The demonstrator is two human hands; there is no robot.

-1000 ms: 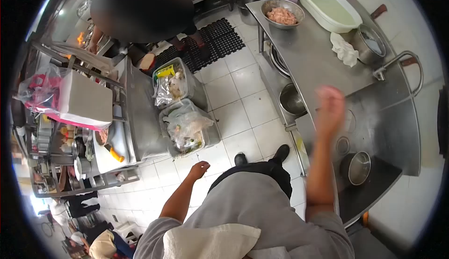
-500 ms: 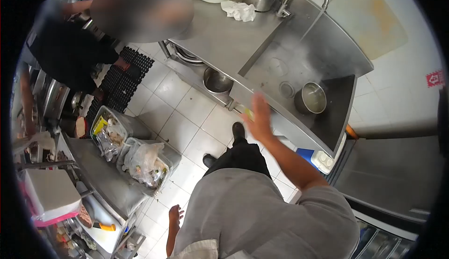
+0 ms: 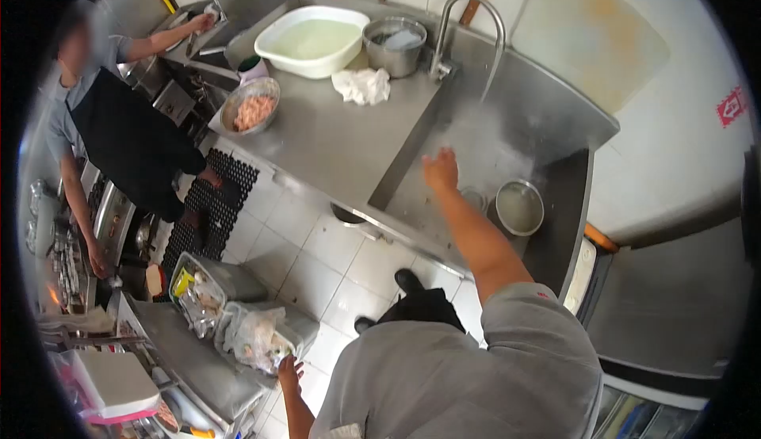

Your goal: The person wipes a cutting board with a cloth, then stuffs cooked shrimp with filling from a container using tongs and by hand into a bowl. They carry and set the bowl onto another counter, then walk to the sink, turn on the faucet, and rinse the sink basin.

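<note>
My right hand [image 3: 441, 169] reaches over the steel sink [image 3: 583, 201], with its fingers loosely apart and nothing visible in them. To its right, a round metal pot [image 3: 520, 209] with cloudy liquid stands in the basin. A thin stream of water runs from the curved faucet [image 3: 501, 31] beyond my hand. Low at my left side hangs my left hand [image 3: 290, 374], fingers spread and holding nothing. Nearest to it is a bin lined with a clear plastic bag [image 3: 250, 336].
On the counter are a white tub [image 3: 269, 52] of liquid, a metal pot [image 3: 394, 62], a crumpled white cloth [image 3: 361, 87] and a bowl [image 3: 252, 106] of pinkish raw meat. A co-worker [image 3: 123, 130] stands at left on a black mat [image 3: 222, 193]. A knife [image 3: 198, 431] lies bottom left.
My right hand has moved from the sink's front edge to over the basin. The view has shifted, bringing the meat bowl and the far sink into sight. My left hand is slightly higher.
</note>
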